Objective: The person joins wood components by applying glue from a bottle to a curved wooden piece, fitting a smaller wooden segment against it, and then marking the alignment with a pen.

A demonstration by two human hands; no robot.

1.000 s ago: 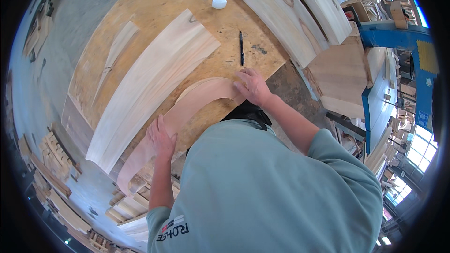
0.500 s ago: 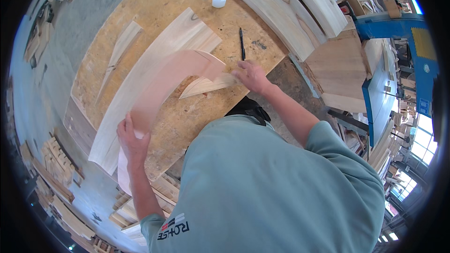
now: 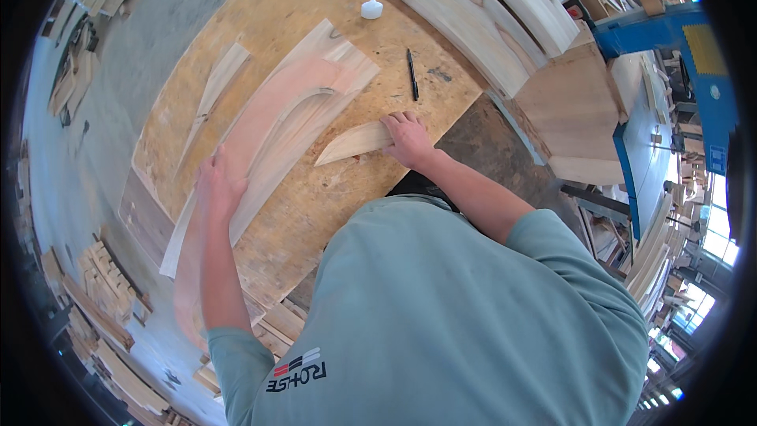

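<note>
My left hand (image 3: 221,185) grips a curved pinkish template (image 3: 303,72) by its edge, partway along its length. The template lies over a pale wooden board (image 3: 356,71), and its near end runs past my left forearm beyond the table edge. My right hand (image 3: 408,140) has its fingers over the wide end of a small pointed wood offcut (image 3: 351,143), which rests on the worn plywood table (image 3: 292,221). A black pen (image 3: 412,75) lies just beyond my right hand.
A small white object (image 3: 371,9) stands at the far side of the table. Left of the board lies a slim wood strip (image 3: 211,95). Long thick planks (image 3: 473,24) run along the far right, beside a blue machine (image 3: 643,146). Wood stacks (image 3: 106,280) sit on the floor at left.
The template has shifted left, onto the board, with my left hand moving up and away along it. My right hand has closed over the offcut's end, and the offcut has slid slightly right.
</note>
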